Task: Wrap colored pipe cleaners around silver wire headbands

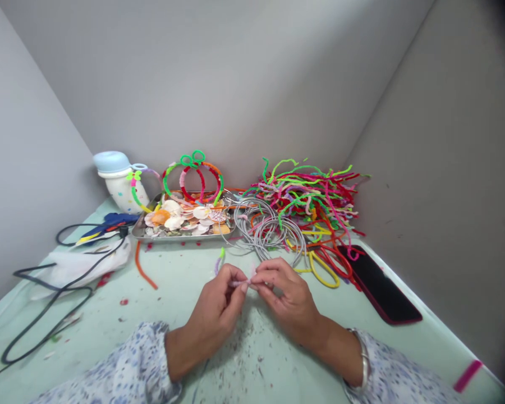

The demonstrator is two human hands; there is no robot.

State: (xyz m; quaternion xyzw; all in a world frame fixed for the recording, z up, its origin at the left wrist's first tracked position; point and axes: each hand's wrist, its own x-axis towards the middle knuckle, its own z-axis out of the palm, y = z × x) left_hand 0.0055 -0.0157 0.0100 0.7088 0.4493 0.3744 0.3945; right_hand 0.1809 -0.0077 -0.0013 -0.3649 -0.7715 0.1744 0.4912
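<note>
Both hands meet over the middle of the pale green bench, which is speckled with dark crumbs and scraps.

- Left hand: grip closed, thumb and forefinger pinched on one end of a short pink pipe cleaner.
- Right hand: grip likewise closed, fingertips nipped on the other end. Metal bangle at the wrist.
- Pink pipe cleaner: thin, fuzzy and pale. Long axis runs left to right, nearly level, held just above the bench. Most of it is hidden by fingers.

Behind the hands:
- Grey wire coils, smooth, looped in rings.
- Shallow metal tray heaped with fan-shaped shells.
- Tangled pile of pipe cleaners in red, green, pink and yellow.
- Dark phone in a red case, lying flat at the right.
- Black cable snaking at the left.
- One orange stem lying loose on the bench.
</note>
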